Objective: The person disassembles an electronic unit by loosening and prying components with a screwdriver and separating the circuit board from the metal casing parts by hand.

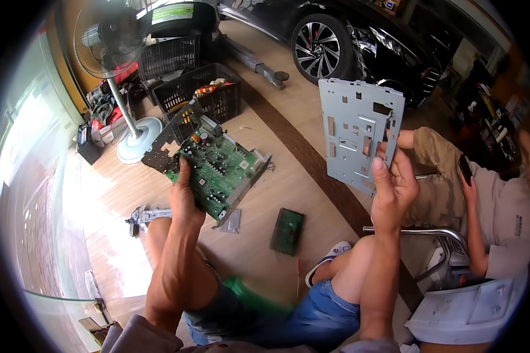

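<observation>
My left hand (185, 197) is closed around the near edge of a green circuit board (215, 170), its thumb on top. Metal brackets run along the board's side and far end. My right hand (394, 188) grips a flat grey metal plate (350, 138) with many cut-outs, held upright with the thumb on its face. The two pieces are well apart. On the floor between my legs lies a smaller green circuit board (288, 231), with a red-handled screwdriver (298, 273) beside it. A small metal piece (230, 221) lies below the held board.
A metal mechanism (144, 217) lies by my left knee. Black crates (224, 103) and a standing fan (136, 138) are at the far left. A black car (359, 47) stands ahead. Another person (506, 200) sits at my right, near a white plastic lid (465, 312).
</observation>
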`<state>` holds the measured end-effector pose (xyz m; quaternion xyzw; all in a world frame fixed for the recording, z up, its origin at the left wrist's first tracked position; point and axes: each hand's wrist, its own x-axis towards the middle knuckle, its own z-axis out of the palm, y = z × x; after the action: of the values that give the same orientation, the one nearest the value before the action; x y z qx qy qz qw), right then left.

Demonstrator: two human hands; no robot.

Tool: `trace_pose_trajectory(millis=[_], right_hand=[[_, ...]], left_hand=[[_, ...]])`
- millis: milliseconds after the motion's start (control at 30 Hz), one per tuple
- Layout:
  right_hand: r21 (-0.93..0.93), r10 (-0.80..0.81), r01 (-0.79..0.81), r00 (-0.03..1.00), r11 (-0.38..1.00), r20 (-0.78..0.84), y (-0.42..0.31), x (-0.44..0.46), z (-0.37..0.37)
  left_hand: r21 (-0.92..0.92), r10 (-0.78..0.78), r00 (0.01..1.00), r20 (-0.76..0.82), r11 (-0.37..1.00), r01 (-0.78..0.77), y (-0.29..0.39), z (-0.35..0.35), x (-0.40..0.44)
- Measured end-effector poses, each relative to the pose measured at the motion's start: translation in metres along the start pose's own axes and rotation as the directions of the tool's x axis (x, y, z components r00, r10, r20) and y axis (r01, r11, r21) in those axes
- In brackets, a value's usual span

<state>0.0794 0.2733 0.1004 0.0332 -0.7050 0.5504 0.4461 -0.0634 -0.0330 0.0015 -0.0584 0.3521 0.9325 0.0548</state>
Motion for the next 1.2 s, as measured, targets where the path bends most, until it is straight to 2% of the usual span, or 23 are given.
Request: trace_pose_trajectory(millis=[200,333,433,500,567,600,700,767,867,933,1000,1133,1200], right_hand=[[0.112,0.096,-0.092,0.995,0.989,-0.035,0.012,0.005,-0.003],[0.27,0.289,-0.257,0.953,0.928,-0.086,0.017,0.01,0.005],[0.329,0.438,-0.387,0.894,0.861,-0.093,0.031,0.011,-0.001],[0.38,0.439,-0.369,0.891,0.848,-0.116,0.041,0.013,-0.004],[0.395,0.477,-0.397,0.87,0.828,-0.127,0.042,0.015,-0.005],[0.415,0.524,-0.438,0.844,0.797,-0.117,0.038,0.015,-0.004],[0.489,0.534,-0.479,0.845,0.729,0.032,0.07,0.021,-0.023],[0.473,0.619,-0.569,0.783,0.673,0.061,0.071,0.022,-0.03],[0.51,0.659,-0.594,0.749,0.622,0.068,0.054,0.022,-0.025],[0.49,0.651,-0.615,0.75,0.618,0.12,0.042,0.021,-0.023],[0.46,0.654,-0.626,0.746,0.629,0.121,0.045,0.019,-0.029],[0.378,0.528,-0.543,0.835,0.75,0.155,0.042,0.02,-0.036],[0.314,0.506,-0.548,0.837,0.775,0.209,0.029,0.02,-0.047]], left_hand=[[-0.024,-0.017,0.998,0.058,1.0,0.018,0.001,0.005,-0.005],[0.017,0.003,0.998,-0.057,1.0,-0.002,0.002,0.0,-0.002],[-0.01,0.001,0.997,-0.076,1.0,-0.002,-0.003,-0.004,0.0],[-0.067,0.04,0.999,-0.026,0.997,-0.041,-0.004,-0.009,0.005],[-0.08,0.058,0.996,-0.07,0.995,-0.063,-0.008,-0.012,0.009],[-0.073,0.079,0.993,-0.086,0.994,-0.085,-0.007,-0.012,0.009],[-0.088,0.142,0.984,-0.11,0.984,-0.152,-0.002,0.003,0.002],[-0.087,0.122,0.988,-0.099,0.988,-0.131,0.001,0.006,-0.002],[-0.02,0.122,0.985,-0.122,0.992,-0.126,0.002,0.004,-0.003],[-0.063,0.134,0.982,-0.136,0.988,-0.144,0.0,0.001,-0.002],[-0.044,0.09,0.984,-0.155,0.994,-0.098,0.005,0.002,-0.009],[-0.086,0.174,0.976,-0.128,0.979,-0.186,0.003,0.001,-0.014],[-0.09,0.19,0.973,-0.132,0.975,-0.203,0.012,0.007,-0.024]])
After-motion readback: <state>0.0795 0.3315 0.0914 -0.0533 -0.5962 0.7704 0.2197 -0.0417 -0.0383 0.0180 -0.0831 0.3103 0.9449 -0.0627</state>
